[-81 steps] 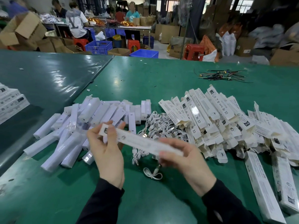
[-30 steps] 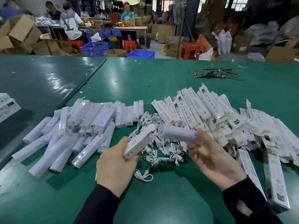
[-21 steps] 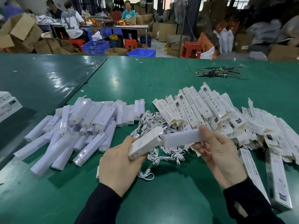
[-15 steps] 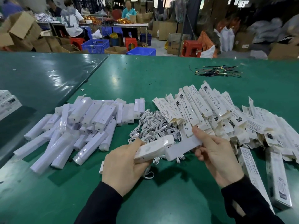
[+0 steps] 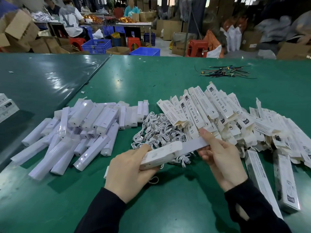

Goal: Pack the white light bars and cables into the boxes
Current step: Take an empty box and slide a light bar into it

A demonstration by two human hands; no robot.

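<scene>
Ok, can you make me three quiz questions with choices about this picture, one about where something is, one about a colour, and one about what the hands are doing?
1. Where is the heap of white cables?
A between the light bars and the boxes
B on the floor
C in a blue crate

2. What colour is the table?
A red
B green
C yellow

3. What is the right hand doing?
A resting flat
B waving
C holding a light bar

Answers: A, bars lie left of it, boxes right. B, the top is green. C, its fingers grip the bar at the box held by the left hand.
</scene>
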